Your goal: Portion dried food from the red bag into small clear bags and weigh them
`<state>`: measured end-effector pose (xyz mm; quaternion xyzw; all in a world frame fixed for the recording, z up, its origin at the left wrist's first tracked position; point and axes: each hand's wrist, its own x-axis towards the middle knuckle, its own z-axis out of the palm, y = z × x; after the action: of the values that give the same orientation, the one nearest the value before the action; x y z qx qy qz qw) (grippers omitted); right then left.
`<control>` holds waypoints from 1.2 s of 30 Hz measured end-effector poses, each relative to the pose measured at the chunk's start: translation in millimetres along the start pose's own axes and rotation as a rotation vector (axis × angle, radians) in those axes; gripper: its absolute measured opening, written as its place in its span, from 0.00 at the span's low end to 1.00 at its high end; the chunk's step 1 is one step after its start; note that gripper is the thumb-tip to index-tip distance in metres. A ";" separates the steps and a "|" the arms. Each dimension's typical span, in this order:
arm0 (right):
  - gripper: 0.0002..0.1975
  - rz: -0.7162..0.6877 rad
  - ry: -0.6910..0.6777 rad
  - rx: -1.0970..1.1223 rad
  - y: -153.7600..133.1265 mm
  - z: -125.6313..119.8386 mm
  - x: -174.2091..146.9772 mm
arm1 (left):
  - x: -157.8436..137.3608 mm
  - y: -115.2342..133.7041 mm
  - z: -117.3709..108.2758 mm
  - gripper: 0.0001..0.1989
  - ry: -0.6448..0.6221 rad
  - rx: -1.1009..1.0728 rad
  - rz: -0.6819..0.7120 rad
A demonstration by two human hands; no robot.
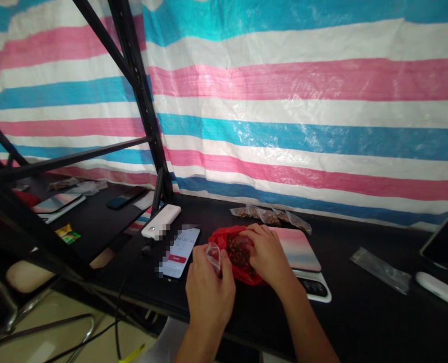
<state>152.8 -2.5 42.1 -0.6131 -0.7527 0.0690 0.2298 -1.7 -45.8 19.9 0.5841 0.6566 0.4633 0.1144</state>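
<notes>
My left hand (210,287) pinches a small clear plastic bag (213,256) whose mouth faces up. Just right of it lies a red plastic bag (219,234), spread open and filled with small dark reddish-brown dried bits (237,250). My right hand (267,254) reaches over the right side of the red bag, its curled fingers down among the bits; whatever they grip is hidden. Partly behind my right forearm is a flat digital scale (299,249) with a pink and blue top. Several filled clear bags (269,217) lie behind it.
Left on the black table (344,322) are a phone (182,252) with a lit screen and a white power bank (163,219). Rightward lie a clear plastic packet (380,269), a white case (439,288) and a dark-screened device (445,247). A black metal frame (142,101) rises at left.
</notes>
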 end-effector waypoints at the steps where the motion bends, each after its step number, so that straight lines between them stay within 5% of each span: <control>1: 0.22 0.001 0.004 -0.023 0.3 1.8 1.5 | -2.0 -0.8 3.2 0.10 -0.023 0.020 0.000; 5: 0.22 0.005 0.003 -0.080 3.9 7.7 4.7 | 5.3 -12.6 22.1 0.11 0.030 -0.015 0.048; 12: 0.18 0.027 -0.039 -0.002 0.5 13.9 3.4 | 33.5 -24.0 38.7 0.11 -0.238 -0.463 -0.192; 24: 0.19 0.131 -0.014 0.108 -1.1 15.4 0.3 | 43.7 -18.5 31.2 0.06 -0.464 -0.815 -0.249; 27: 0.19 0.165 0.001 0.114 -1.7 14.3 0.5 | 44.2 -23.4 33.6 0.07 -0.400 -0.724 -0.178; 33: 0.17 0.228 0.027 0.239 2.4 10.3 2.6 | 43.4 -37.3 31.9 0.10 -0.074 -0.419 0.049; 36: 0.16 0.197 0.049 0.378 4.9 7.9 4.3 | 42.8 -37.6 27.3 0.07 -0.055 -0.280 0.126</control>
<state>153.2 4.2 34.3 -0.6310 -0.6571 0.2162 0.3511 -20.1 8.7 -6.1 0.6151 0.5443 0.5402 0.1833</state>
